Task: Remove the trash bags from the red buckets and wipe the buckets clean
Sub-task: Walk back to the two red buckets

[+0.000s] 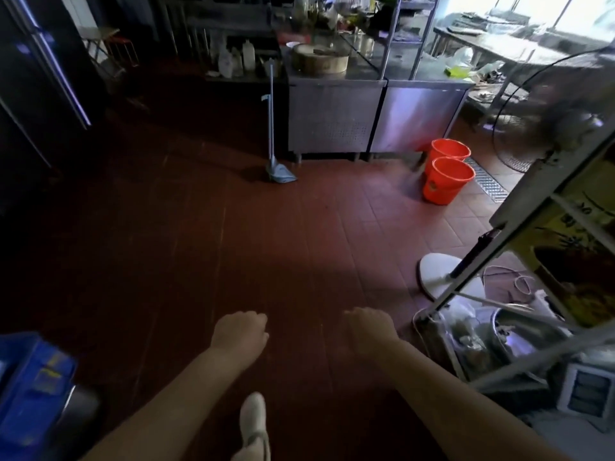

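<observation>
Two red buckets stand upright on the tiled floor at the right, in front of a steel counter: the nearer bucket (pixel 447 181) and the farther bucket (pixel 450 150) just behind it, touching or almost so. No bag shows at their rims from here. My left hand (pixel 241 332) and my right hand (pixel 371 329) are stretched out low in the middle of the view, both with fingers curled shut and nothing in them. Both hands are far from the buckets.
A dustpan with a long handle (pixel 274 161) leans by the steel counter (pixel 336 114). A floor drain grate (pixel 487 181) lies right of the buckets. A fan base (pixel 439 274) and a metal rack (pixel 519 294) fill the right side. A blue crate (pixel 33 384) sits at lower left. My foot (pixel 254 424) shows below.
</observation>
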### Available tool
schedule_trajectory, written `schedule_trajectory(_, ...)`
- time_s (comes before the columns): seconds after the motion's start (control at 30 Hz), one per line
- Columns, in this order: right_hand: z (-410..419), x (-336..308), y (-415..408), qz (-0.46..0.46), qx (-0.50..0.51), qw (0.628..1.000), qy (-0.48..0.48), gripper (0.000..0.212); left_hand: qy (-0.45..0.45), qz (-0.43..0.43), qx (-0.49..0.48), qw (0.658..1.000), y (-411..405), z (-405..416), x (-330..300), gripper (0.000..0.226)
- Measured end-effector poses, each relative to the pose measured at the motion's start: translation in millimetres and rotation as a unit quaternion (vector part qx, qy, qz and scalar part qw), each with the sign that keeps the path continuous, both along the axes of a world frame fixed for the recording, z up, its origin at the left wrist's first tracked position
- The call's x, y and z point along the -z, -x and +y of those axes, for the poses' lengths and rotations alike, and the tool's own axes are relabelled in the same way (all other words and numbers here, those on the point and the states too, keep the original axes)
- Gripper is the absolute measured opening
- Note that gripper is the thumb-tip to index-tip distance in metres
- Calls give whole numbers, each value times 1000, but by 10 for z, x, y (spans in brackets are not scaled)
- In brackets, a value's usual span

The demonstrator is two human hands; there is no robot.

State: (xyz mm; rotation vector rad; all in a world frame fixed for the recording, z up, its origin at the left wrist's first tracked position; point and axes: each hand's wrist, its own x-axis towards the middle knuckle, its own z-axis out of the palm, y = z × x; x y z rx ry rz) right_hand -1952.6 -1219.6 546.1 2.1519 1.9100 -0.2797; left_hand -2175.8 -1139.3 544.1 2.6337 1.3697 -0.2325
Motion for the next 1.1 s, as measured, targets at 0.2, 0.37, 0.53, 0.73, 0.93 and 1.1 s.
schedule_trajectory(0.2, 1355, 67, -746, -13, 46, 999, -23, 24, -7, -33, 27, 999, -800, 1552, 92, 20)
schedule_trajectory(0.37, 2475, -51, -1333, -13, 86, 996, -22, 28, -4, -37, 66, 997, -1486, 2885, 26, 20)
schedule_trajectory(0.53, 3214, -114, -1939, 4, 126, 992, -25, 22, -2, -20, 120, 993, -2295, 3836, -8, 21)
schedule_trajectory(0.73, 4063, 41, -2957, 13, 147, 989, -16, 23, 21, -7, 161, 987, -3461, 4757, 193, 25)
schedule_trajectory(0.93, 5135, 60, -4359, 13, 149, 987, -50, 23, -5, -10, 159, 987, -4876, 5818, 108, 26)
schedule_trajectory(1.1, 5985, -69, -5467, 3, 146, 987, -64, 23, -29, -21, 148, 988, -5864, 6586, -109, 24)
